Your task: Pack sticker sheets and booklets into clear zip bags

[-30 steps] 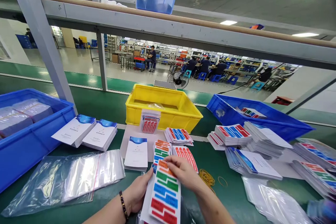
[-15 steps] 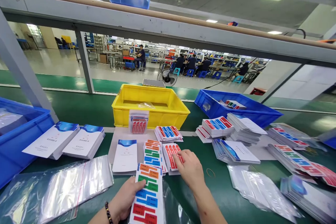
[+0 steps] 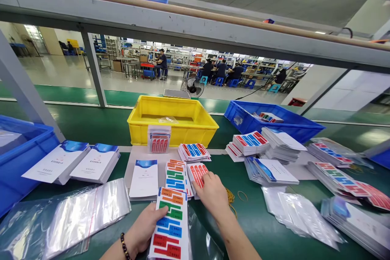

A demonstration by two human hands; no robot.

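My left hand point(image 3: 146, 227) grips a label sheet point(image 3: 170, 223) printed with orange, green, blue and red shapes, thumb on top. Its far end overlaps a stack of similar multicoloured sheets point(image 3: 176, 175). My right hand point(image 3: 213, 195) rests at a stack of red label sheets point(image 3: 198, 174), with bent fingers and thumb closed at the top sheet; the fingertips are partly hidden. Left of these lies a stack of white booklets point(image 3: 144, 183) with blue tops. Behind them is a stack of blue-and-red sheets point(image 3: 194, 152). A filled clear bag point(image 3: 159, 139) leans against the yellow bin point(image 3: 173, 136).
Two booklet stacks point(image 3: 94, 162) and clear plastic bags point(image 3: 88, 211) lie left, beside a blue bin point(image 3: 24, 158). On the right are more sheet stacks point(image 3: 251, 143), bags point(image 3: 300, 211), rubber bands point(image 3: 230, 197) and another blue bin point(image 3: 274, 124). A shelf beam point(image 3: 195, 24) crosses above.
The view has shifted slightly. My right hand has drawn a little left and nearer on the red stack, uncovering rubber bands beside it. My left hand keeps the multicoloured sheet.
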